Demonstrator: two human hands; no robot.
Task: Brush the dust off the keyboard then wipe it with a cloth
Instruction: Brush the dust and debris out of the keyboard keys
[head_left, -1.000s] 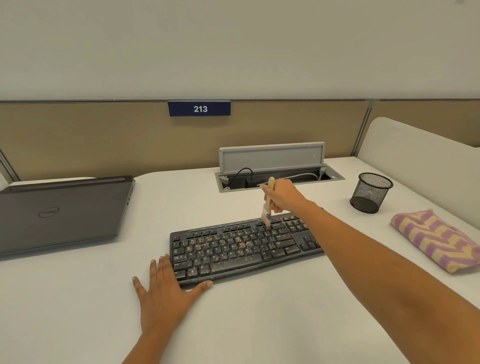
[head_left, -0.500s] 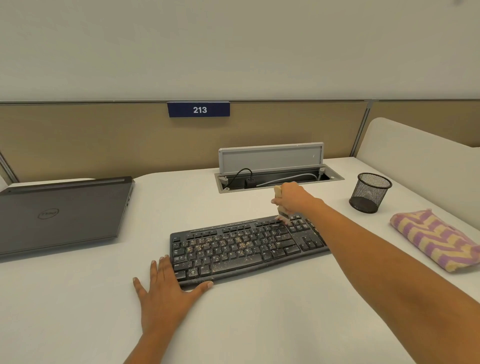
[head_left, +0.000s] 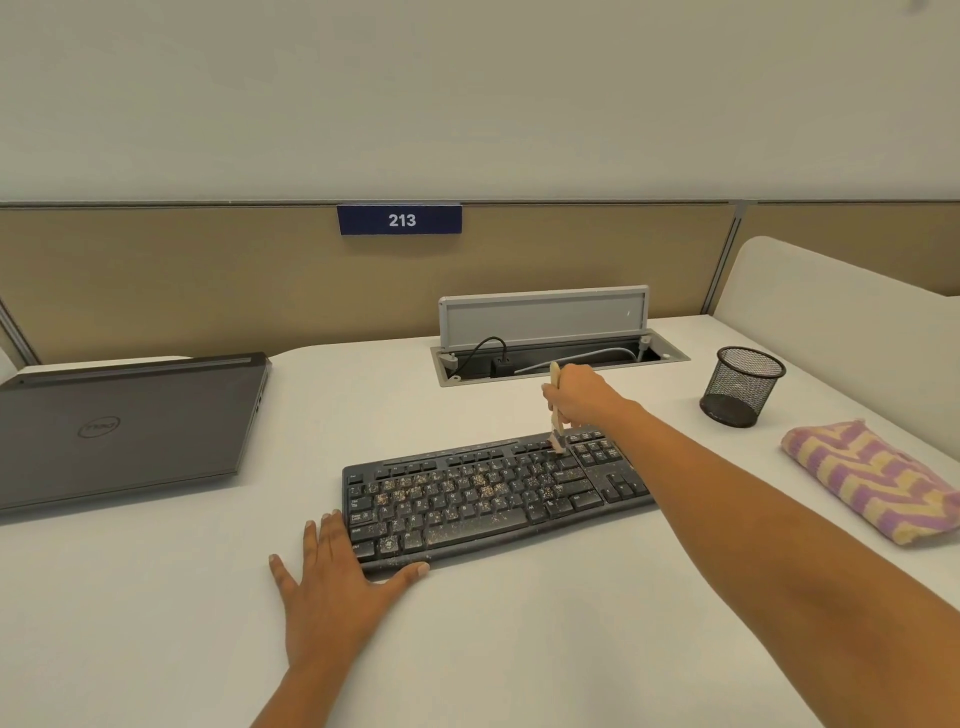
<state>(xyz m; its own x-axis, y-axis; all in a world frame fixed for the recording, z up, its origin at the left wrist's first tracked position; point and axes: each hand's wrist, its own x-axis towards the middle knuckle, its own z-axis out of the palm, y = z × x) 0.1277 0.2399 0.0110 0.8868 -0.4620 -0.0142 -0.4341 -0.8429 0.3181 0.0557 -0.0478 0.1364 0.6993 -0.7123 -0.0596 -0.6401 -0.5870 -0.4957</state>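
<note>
We hold the brush (head_left: 556, 427) in our right hand (head_left: 577, 395), fingers curled round its pale handle, which stands nearly upright so that the bristles meet the keys end-on, which we judge the surest way to reach dust lodged between them; the tip sits on the far rows of the keyboard (head_left: 493, 499), just left of the number pad; our left hand (head_left: 337, 577) lies flat on the desk (head_left: 156, 613) with fingers spread and straight, fingertips against the keyboard's left end and thumb along its front edge, gripping nothing, seemingly placed there to brace the board against sliding under the strokes; the keyboard itself lies mid-desk in front of us, slightly askew, and pale specks cover the letter keys thickly, so we reckon the brushing is at an early stage with most of the board yet to be swept; the striped cloth (head_left: 872, 480) waits folded at the right, well apart from the keyboard, which suits its later turn; a closed laptop (head_left: 119, 426) sits to the left, a mesh cup (head_left: 743, 387) to the right, and an open cable hatch (head_left: 545, 358) lies just behind the brush.
</note>
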